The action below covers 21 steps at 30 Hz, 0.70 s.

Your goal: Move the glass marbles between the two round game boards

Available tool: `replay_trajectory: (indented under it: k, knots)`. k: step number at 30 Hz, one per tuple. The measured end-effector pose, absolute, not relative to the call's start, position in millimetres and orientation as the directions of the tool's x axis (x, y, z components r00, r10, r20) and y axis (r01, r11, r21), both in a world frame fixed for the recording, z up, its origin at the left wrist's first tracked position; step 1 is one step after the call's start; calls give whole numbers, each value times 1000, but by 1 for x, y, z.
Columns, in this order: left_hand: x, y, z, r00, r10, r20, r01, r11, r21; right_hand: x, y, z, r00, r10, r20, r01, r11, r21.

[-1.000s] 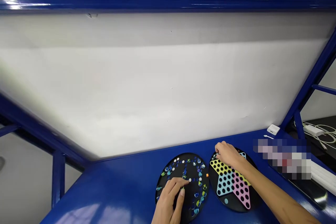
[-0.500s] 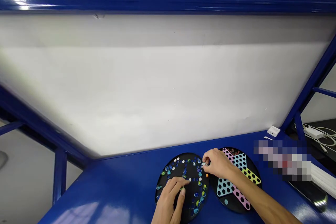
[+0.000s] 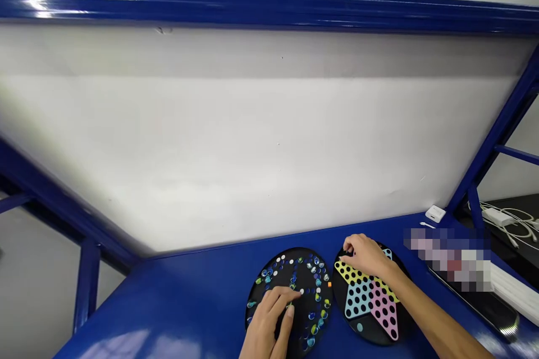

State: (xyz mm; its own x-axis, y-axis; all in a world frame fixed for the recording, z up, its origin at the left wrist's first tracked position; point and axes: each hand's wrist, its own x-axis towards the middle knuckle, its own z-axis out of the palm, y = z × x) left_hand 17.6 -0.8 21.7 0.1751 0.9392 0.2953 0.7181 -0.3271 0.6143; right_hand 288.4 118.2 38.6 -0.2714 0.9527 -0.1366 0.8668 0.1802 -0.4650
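Blue glossy desk spans the lower frame. At bottom centre, one round black board is partly filled; beside it, a round pastel-star board shows unfilled holes. The left hand rests loosely parted on the former; whether the right hand, curled over the latter's top, holds anything is unclear. Coloured glass marbles dot the former. No writing is legible.

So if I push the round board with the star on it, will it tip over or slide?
The star board probably won't tip, because it lies flat. It may slide a bit, since the blue tabletop looks shiny. It's likely stiff too: its rim shows no bend.
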Motion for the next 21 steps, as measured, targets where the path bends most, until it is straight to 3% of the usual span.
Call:
replay_trajectory:
  k: [10,21]
  knots:
    - [19,0,26,169,940,295,710,-324,625,270,126,29,-197,970,-144,954,156,-255]
    - [21,-1,28,158,938,307,709,-325,626,266,129,31,-194,966,-171,973,166,-162]
